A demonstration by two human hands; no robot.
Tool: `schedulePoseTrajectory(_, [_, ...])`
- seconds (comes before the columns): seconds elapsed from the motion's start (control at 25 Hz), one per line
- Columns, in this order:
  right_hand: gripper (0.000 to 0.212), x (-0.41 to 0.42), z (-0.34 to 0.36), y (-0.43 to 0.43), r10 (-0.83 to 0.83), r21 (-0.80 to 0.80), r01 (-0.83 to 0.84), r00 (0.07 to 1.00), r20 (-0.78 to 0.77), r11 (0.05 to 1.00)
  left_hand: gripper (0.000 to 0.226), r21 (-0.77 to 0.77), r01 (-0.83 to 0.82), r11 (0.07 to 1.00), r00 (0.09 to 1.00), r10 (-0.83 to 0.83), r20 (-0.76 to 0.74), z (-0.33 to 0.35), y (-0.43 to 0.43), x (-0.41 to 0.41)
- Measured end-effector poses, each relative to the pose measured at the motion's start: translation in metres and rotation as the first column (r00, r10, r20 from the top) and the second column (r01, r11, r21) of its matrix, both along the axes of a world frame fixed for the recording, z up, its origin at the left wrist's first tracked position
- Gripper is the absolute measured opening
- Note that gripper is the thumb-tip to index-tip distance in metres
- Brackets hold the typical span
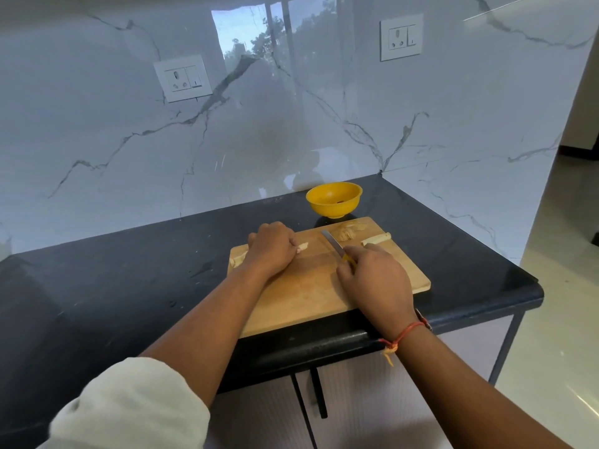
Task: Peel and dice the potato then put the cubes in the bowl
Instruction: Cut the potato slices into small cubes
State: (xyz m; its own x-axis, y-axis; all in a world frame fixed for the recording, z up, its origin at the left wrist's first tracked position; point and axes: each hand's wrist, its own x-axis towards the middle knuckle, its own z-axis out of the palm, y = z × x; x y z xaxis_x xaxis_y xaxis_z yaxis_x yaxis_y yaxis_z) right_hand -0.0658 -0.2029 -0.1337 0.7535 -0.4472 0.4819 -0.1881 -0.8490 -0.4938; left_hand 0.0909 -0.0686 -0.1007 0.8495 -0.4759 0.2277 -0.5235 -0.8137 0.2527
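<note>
Right hand (376,277) grips knife (335,246) by its yellow handle, blade on cutting board (311,293); left hand (270,249) pinches potato strip (302,247). Yellow bowl (334,199) behind board.

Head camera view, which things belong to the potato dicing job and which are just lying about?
Job: knife in right hand, potato strip under left hand, second strip, cutting board, yellow bowl.
Lying about: wall socket, second socket, cabinet handle.
</note>
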Motion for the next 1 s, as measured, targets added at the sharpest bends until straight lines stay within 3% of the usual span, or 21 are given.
schedulePoseTrajectory(0.24, [0.037,0.001,0.0,-0.002,0.011,0.009,-0.011,1.0,0.028,1.0,0.014,-0.063,0.105,0.992,0.989,-0.098,0.114,-0.009,-0.017,-0.032])
schedulePoseTrajectory(0.44, [0.035,0.001,-0.002,0.001,0.04,-0.054,-0.039,0.999,0.02,0.998,0.013,-0.299,0.026,0.954,0.999,-0.013,0.048,-0.024,-0.014,-0.036])
schedulePoseTrajectory(0.68, [0.029,0.001,0.001,0.005,0.086,-0.135,-0.091,0.996,-0.038,0.987,0.016,-0.318,-0.002,0.948,0.999,0.015,0.038,-0.024,-0.015,-0.039])
schedulePoseTrajectory(1.0, [0.035,0.021,0.009,0.012,0.059,-0.308,-0.109,0.984,-0.168,0.945,0.015,-0.323,0.02,0.946,1.0,-0.017,0.012,-0.025,-0.014,-0.035])
